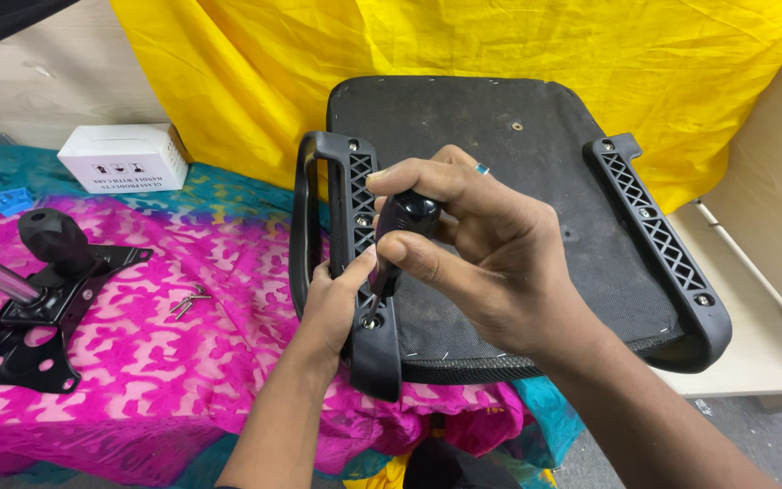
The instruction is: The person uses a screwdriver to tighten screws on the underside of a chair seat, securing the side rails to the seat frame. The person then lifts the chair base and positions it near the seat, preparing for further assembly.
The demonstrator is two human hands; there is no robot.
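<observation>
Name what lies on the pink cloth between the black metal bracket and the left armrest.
The head view shows a few loose screws on the cloth, between the bracket and the left armrest. Otherwise that stretch is bare.

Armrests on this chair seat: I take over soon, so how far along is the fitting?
Both armrests, left armrest and right armrest, sit on the upturned seat. The right hand works a screwdriver at the left armrest's near hole; the left hand steadies it. Loose screws and the base bracket lie unused.

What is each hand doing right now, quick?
Left hand: closed around the black armrest, steadying it against the seat base.
Right hand: closed on a black screwdriver, its tip at a screw.
</observation>
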